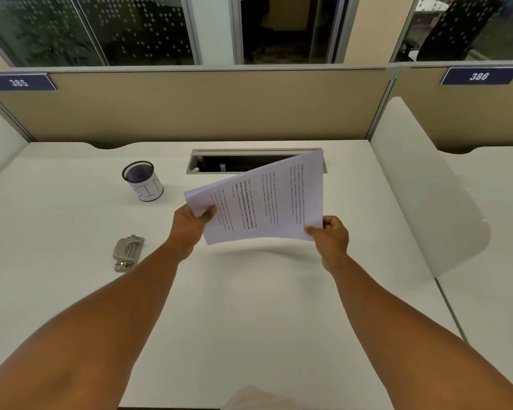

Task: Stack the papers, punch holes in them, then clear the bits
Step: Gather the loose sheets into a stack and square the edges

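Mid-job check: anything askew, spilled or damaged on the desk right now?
Nothing stands out. The white printed papers are held above the white desk by the left hand and right hand. The grey metal hole punch and black mesh bin sit undisturbed.

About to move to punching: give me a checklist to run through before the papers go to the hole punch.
1. Papers held by both hands, left hand and right hand: ok.
2. Grip on opposite corners, sheets lifted off the desk: ok.
3. Edges squared into one even stack: not ok, sheets fan apart near the left corner.
4. Hole punch within sight, lying unobstructed left of the papers: ok.
5. Mesh bin cup upright, ready for the bits: ok.
6. Punch's chip tray empty: cannot tell.
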